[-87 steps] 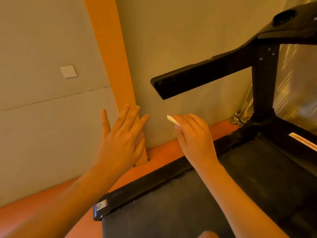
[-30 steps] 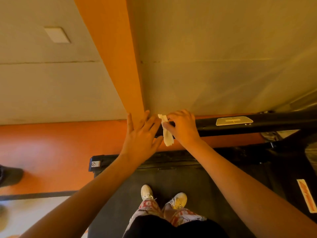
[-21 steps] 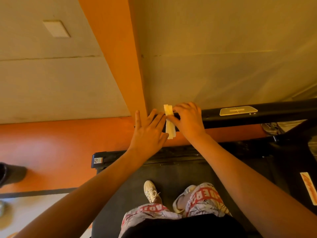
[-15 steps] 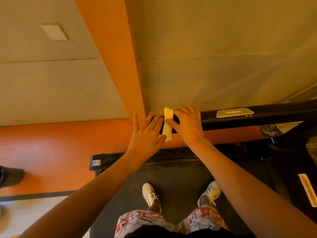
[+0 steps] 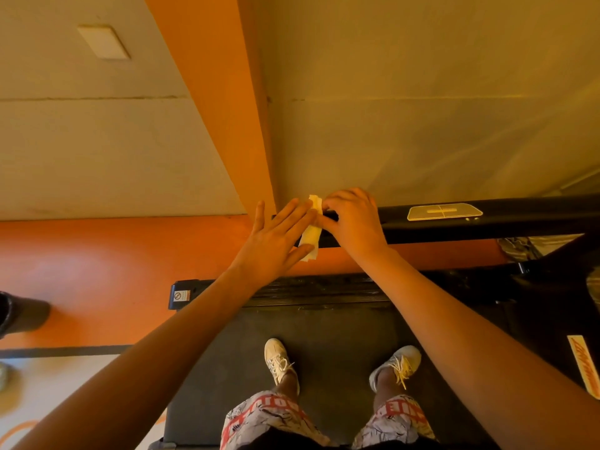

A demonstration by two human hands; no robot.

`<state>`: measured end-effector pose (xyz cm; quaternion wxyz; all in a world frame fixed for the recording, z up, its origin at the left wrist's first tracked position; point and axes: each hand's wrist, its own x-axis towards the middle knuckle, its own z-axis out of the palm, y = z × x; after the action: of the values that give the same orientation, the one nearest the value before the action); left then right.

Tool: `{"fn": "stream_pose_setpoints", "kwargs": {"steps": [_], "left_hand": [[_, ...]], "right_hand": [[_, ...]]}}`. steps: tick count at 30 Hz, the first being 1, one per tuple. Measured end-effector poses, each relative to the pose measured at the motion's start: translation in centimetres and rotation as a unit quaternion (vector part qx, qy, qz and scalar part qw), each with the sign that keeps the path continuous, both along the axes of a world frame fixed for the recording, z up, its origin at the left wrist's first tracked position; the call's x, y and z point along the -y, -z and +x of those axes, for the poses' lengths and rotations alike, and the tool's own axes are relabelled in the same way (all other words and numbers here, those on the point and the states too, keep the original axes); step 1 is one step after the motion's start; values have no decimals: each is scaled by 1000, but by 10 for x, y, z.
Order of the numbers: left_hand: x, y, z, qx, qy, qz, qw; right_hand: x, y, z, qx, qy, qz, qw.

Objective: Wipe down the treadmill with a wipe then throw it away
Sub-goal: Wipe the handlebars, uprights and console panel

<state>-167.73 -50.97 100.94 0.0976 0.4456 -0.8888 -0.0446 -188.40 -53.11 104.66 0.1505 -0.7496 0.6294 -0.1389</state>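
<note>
A pale folded wipe [image 5: 311, 234] hangs over the left end of the treadmill's black handrail [image 5: 487, 222]. My right hand [image 5: 354, 222] curls its fingers round the rail's end and pinches the wipe's top. My left hand [image 5: 276, 241] is flat with straight fingers, its fingertips against the wipe from the left. The rail's very tip is hidden behind both hands. The treadmill belt [image 5: 331, 345] lies below, with my two feet in light shoes standing on it.
A beige wall with an orange pillar [image 5: 220, 118] stands right behind the rail. Orange floor [image 5: 97, 271] runs along the treadmill's left side. A dark object [image 5: 19, 313] sits at the left edge. The treadmill's upright and side cover [image 5: 552, 303] are at the right.
Since 2.9 s ago the view tilted down and both hands reached the rail's end. In the last second the wipe was draped over the rail and my feet shifted apart.
</note>
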Motion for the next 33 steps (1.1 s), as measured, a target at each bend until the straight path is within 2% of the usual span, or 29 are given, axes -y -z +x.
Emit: {"fn": "stream_pose_setpoints", "kwargs": {"steps": [7, 13, 18, 21, 26, 30, 33], "left_hand": [[12, 6, -3, -17, 4, 54, 998], [15, 9, -7, -4, 6, 35, 999], [22, 2, -11, 5, 6, 13, 1000], [23, -1, -12, 0, -7, 48, 999], [21, -4, -9, -3, -21, 90, 996], [22, -9, -9, -25, -27, 48, 998], [20, -10, -9, -44, -31, 58, 997]], "right_hand": [[0, -7, -25, -28, -75, 30, 996], [-8, -2, -57, -100, -156, 23, 982], [-6, 1, -61, -120, -158, 27, 980], [-1, -3, -61, -116, -169, 66, 977], [-2, 1, -60, -147, -177, 47, 972], [-2, 2, -60, -165, -170, 42, 971], [-2, 5, -61, -168, -174, 38, 970]]}}
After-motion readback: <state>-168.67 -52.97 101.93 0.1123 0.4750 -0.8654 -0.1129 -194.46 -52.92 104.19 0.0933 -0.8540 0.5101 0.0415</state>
